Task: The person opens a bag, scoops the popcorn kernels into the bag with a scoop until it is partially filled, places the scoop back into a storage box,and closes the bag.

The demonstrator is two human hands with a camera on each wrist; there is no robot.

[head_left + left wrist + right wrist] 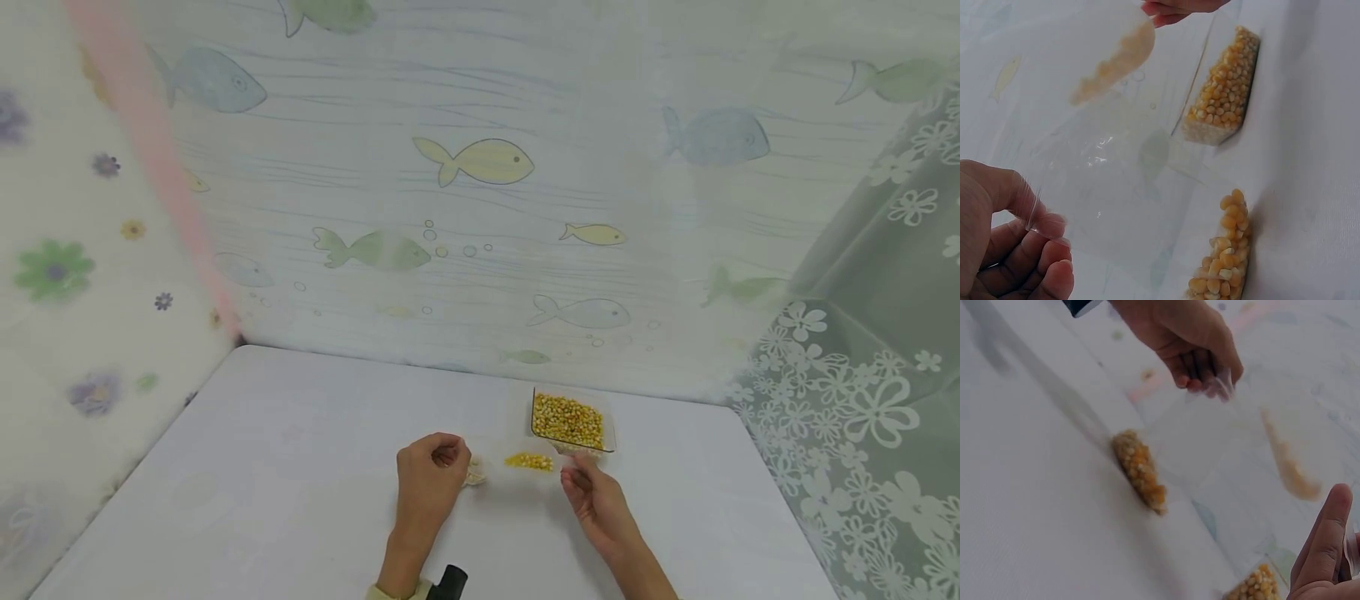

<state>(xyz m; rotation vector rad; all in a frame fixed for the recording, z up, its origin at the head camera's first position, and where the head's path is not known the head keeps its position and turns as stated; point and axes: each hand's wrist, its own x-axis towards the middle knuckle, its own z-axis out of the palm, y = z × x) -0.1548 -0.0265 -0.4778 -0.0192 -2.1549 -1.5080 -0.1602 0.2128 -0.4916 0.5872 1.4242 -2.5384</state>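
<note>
My left hand [433, 479] pinches the top edge of a clear plastic bag [1116, 194] between thumb and fingertips. Yellow corn kernels [1225, 250] fill the bottom of the bag, which hangs at or near the tabletop. In my right hand [600, 504] is the handle of a translucent whitish scoop [1138, 47], pinched by thumb and fingers. The scoop carries a row of corn kernels [530, 461] and is held up beside the bag. A clear box [609, 437] full of corn kernels stands just beyond the right hand.
A white tabletop [300, 467] lies under everything. Behind it rises a curtain [480, 275] printed with fish. Flower-patterned sheets hang at the left and right sides.
</note>
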